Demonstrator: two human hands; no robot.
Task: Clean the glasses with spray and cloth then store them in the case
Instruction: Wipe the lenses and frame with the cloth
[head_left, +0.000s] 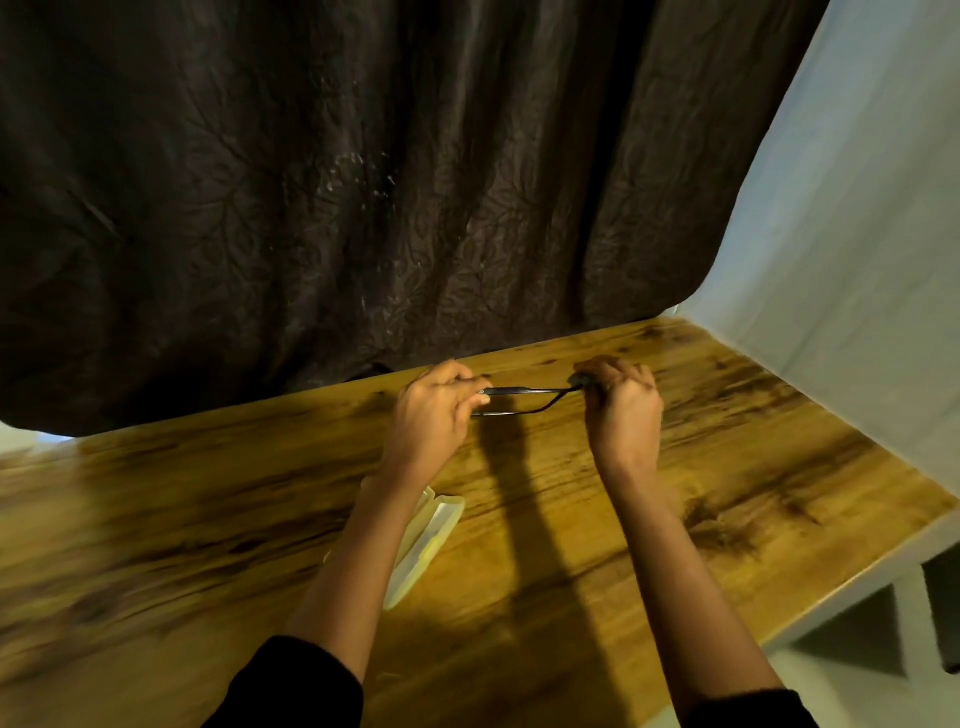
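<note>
While both hands, left (434, 410) and right (621, 402), grip the glasses (519, 400) above the bench (727, 441), the open case (426, 540) lies below the left forearm.

A wooden bench (727, 441) with a yellow-brown surface and dark grain marks fills the lower part. Behind it hangs a dark brown curtain (337, 182) with a pressed leaf pattern and many folds. On the right stands a pale wall (857, 234). Under the bench's right edge a white frame (906, 608) shows.
</note>
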